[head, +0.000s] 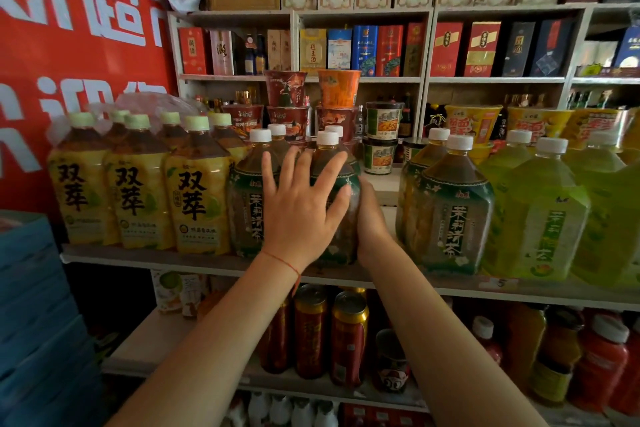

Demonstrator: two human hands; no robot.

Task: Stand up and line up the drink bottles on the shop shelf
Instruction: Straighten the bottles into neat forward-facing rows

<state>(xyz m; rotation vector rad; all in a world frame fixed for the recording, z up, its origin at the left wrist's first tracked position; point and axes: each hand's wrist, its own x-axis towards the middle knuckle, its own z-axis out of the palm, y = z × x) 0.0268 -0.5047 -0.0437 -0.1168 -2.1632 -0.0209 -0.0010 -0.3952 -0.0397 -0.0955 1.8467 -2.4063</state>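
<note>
Large drink bottles stand in rows on the middle shelf [173, 261]. A dark-green-labelled jasmine tea bottle [341, 246] with a white cap stands upright at the centre front. My left hand [301, 208] lies flat on its front with fingers spread, also reaching over the neighbouring jasmine tea bottle [246, 208]. My right hand [370, 218] wraps its right side, fingers hidden behind. Yellow-labelled bottles [197, 198] with green caps stand at the left. More jasmine tea bottles [450, 215] and light-green tea bottles [540, 218] stand at the right.
A bare gap of shelf [386, 196] lies between the held bottle and the right group. Instant noodle cups [339, 90] are stacked behind. Cans [349, 333] and red bottles [602, 357] fill the lower shelf. Blue crates [34, 322] stand at the left.
</note>
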